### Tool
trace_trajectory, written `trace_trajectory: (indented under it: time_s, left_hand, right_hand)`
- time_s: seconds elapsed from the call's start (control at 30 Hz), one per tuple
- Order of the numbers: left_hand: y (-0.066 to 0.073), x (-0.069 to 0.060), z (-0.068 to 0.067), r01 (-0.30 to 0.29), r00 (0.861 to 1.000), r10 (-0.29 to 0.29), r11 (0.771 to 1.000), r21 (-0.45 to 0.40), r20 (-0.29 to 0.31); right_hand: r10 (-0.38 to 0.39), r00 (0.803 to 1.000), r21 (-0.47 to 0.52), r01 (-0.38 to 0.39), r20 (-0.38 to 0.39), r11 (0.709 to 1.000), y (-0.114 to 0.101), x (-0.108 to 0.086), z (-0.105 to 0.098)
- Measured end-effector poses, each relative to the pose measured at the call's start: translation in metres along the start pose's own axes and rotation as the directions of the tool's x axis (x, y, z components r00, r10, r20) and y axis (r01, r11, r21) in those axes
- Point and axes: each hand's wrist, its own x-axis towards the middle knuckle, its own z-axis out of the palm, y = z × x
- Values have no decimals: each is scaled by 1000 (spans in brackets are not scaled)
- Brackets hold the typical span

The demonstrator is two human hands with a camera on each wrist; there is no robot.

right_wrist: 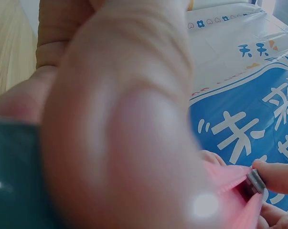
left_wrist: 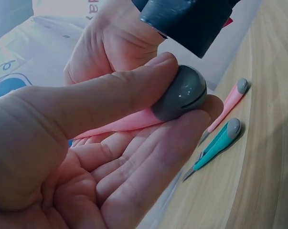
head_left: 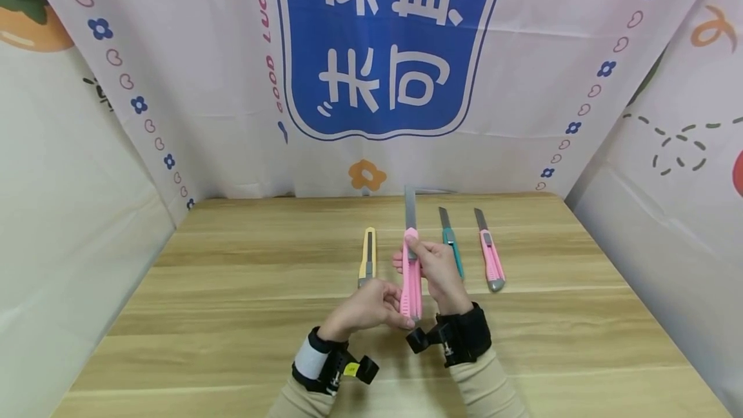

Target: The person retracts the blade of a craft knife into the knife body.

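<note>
Above the table, a pink box cutter (head_left: pixel 412 286) with a long extended blade (head_left: pixel 410 208) points away from me. My left hand (head_left: pixel 371 305) pinches its rear end; the left wrist view shows thumb and fingers on the rounded grey end cap (left_wrist: pixel 182 95). My right hand (head_left: pixel 439 271) grips the handle farther forward. In the right wrist view its thumb (right_wrist: pixel 276 176) presses the grey slider (right_wrist: pixel 254 181), while a blurred thumb in front covers much of the handle.
A yellow box cutter (head_left: pixel 368 253) lies left of the hands. To the right are a teal box cutter (head_left: pixel 451 240), partly behind my right hand, and a second pink one (head_left: pixel 491 257), both with blades out. Printed cloth (head_left: pixel 232 115) hangs behind the wooden table (head_left: pixel 232 315).
</note>
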Motion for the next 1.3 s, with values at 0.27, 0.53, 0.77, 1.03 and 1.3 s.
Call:
trace_trajectory:
  time_s: [0.27, 0.53, 0.77, 1.03, 1.3]
  left_hand:
    - [-1, -1, -6, -8, 1000, 8, 1000, 3, -6]
    - [1, -4, -9, 20, 999, -19, 1000, 18, -31]
    - [2, -5, -9, 32, 999, -31, 999, 15, -31]
    - [2, -5, -8, 41, 999, -40, 999, 21, -36]
    - [0, -4, -8, 32, 999, -32, 999, 11, -23]
  right_hand:
    - [9, 1000, 5, -9, 4, 1000, 1, -1, 4]
    - [39, 999, -7, -39, -15, 999, 3, 0, 7]
    - [-3, 1000, 27, 3, -2, 1000, 3, -2, 8]
    - [-33, 999, 43, 33, 13, 999, 3, -2, 8]
    - [-21, 999, 41, 20, 32, 999, 5, 0, 7]
